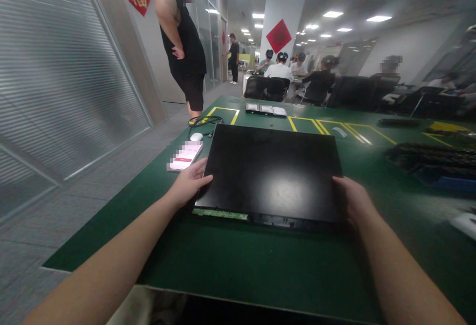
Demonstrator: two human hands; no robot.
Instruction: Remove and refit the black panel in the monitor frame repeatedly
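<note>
At the left, the green table ended in a bare edge, and a phone lay face up near the left hand. Cause of risk: a sideways shift of this hand could have pushed the phone toward that edge.

The left hand gripped the left side of the display panel, thumb on the dark face, fingers along the edge and partly hidden. Excess thumb pressure could have cracked or marked the surface.

Beyond this hand, a white mouse and a black cable lay close to the panel's far left corner. A swing of that corner could have caught the cable.

A green circuit strip was exposed along the near edge of the panel. Contact with the table or a fingertip could have damaged it.

The panel was held between both hands above the middle of the table; whether its underside touched the surface could not be determined. Uneven lifting could have twisted it.

The right hand gripped the opposite side, thumb at the face; its other fingers were hidden. A slip there could have dropped that side. Farther right, dark parts lay well apart, blurred, presenting little collision risk.
</note>
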